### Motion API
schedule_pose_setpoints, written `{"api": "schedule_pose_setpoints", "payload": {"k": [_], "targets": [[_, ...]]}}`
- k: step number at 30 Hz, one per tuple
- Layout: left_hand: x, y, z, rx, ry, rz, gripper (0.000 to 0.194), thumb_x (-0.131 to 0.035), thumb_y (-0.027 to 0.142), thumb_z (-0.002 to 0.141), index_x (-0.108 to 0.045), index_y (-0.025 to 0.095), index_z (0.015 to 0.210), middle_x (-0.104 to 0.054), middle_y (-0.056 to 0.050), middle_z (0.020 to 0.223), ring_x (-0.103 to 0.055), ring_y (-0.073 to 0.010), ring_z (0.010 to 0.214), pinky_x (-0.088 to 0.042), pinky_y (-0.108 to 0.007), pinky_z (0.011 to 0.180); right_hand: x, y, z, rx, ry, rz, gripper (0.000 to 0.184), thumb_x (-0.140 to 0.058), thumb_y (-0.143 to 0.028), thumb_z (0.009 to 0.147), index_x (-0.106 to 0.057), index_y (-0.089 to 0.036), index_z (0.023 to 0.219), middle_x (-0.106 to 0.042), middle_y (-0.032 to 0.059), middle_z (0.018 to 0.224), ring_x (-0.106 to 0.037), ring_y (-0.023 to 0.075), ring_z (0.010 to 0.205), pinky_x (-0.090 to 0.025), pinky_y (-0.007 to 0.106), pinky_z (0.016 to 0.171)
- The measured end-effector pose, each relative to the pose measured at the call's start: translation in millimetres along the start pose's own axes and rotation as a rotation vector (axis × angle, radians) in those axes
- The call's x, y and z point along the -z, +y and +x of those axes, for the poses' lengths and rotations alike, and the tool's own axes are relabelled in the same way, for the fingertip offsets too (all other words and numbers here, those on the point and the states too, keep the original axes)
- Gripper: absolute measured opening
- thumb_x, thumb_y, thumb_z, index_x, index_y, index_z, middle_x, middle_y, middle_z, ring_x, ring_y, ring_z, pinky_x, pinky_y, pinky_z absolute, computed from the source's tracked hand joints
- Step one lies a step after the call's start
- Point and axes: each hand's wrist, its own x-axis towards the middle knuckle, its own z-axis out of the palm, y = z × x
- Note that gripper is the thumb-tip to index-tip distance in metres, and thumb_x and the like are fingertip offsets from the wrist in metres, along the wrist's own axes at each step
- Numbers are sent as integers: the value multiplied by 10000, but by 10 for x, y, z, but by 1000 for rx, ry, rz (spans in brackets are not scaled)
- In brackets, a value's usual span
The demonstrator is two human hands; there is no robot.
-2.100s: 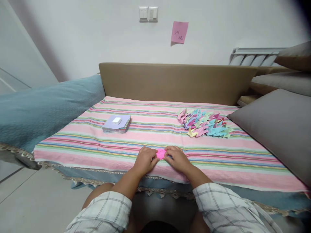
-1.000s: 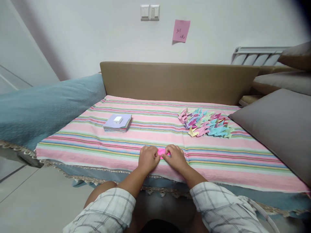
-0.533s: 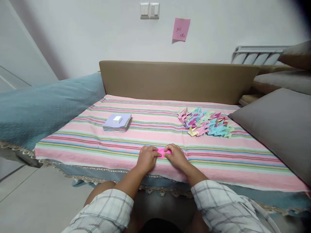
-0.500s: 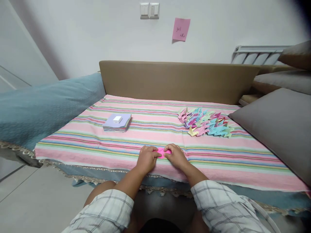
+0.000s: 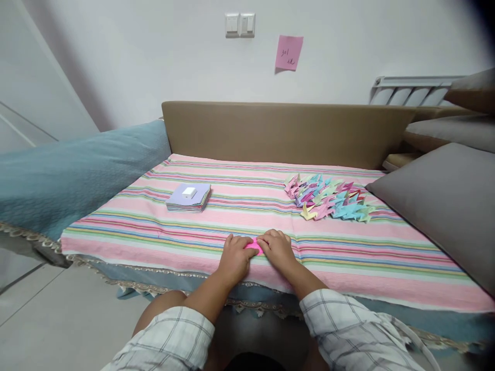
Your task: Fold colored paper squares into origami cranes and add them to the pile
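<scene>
A small bright pink piece of paper lies on the striped cloth near its front edge, mostly covered by my fingers. My left hand grips its left side between thumb and fingers. On the other side, my right hand has its fingers closed and pressed onto the paper's right part. Both hands rest close together, fingertips almost meeting. How the paper is folded underneath them is hidden.
A stack of coloured paper squares with a small white block on top sits at left. Several folded paper cranes cluster at right. A grey cushion leans at the right edge; a brown backrest stands behind.
My right hand has moved slightly left over the pink paper, covering more of its right side. My left hand keeps its hold. The whole view has shifted a little.
</scene>
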Motion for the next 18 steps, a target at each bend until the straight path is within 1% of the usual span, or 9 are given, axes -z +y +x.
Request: {"api": "schedule_pose_setpoints", "payload": {"k": [2,4,8,12,15,18], "targets": [[-14,-5,-2,18,26,-8,241,-549,177,816,-702,342,902,-613,-30,1087,-500,-218,1001,-293,-498,969,-12,-33,29,-10,23,-15,156,-548,-331,841,-689,-270,862,-625,45,925,-496,214,919,-290,375,813],[-29,-15,-3,30,53,-19,243,-545,181,816,-709,344,890,-598,-38,1079,-487,-222,996,-321,-475,941,-17,-51,51,-10,20,-19,114,-581,-307,817,-682,-258,835,-625,46,915,-495,215,916,-285,371,808],[-54,-38,-6,39,84,-41,241,-544,192,815,-717,349,873,-580,-39,1020,-475,-215,952,-357,-417,879,-21,-61,59,0,16,-20,77,-582,-278,811,-646,-249,843,-616,37,939,-491,212,931,-272,367,814],[-68,-42,-3,63,98,-61,234,-533,207,824,-719,347,851,-571,-36,971,-470,-207,919,-363,-383,833,-15,-70,14,84,41,-25,48,-553,-234,828,-601,-235,821,-627,17,892,-500,193,895,-257,357,815],[-55,-24,10,98,99,-101,195,-538,212,818,-711,302,802,-569,-36,954,-478,-201,917,-364,-364,820,0,-61,-25,137,30,-2,64,-528,-215,841,-580,-226,805,-632,7,846,-513,175,846,-263,337,799],[-27,-4,27,176,89,-137,132,-545,185,793,-655,243,838,-572,-32,921,-491,-193,886,-372,-347,810,11,-32,-46,165,35,21,80,-518,-215,847,-575,-221,792,-628,8,845,-517,171,838,-280,322,788]]}}
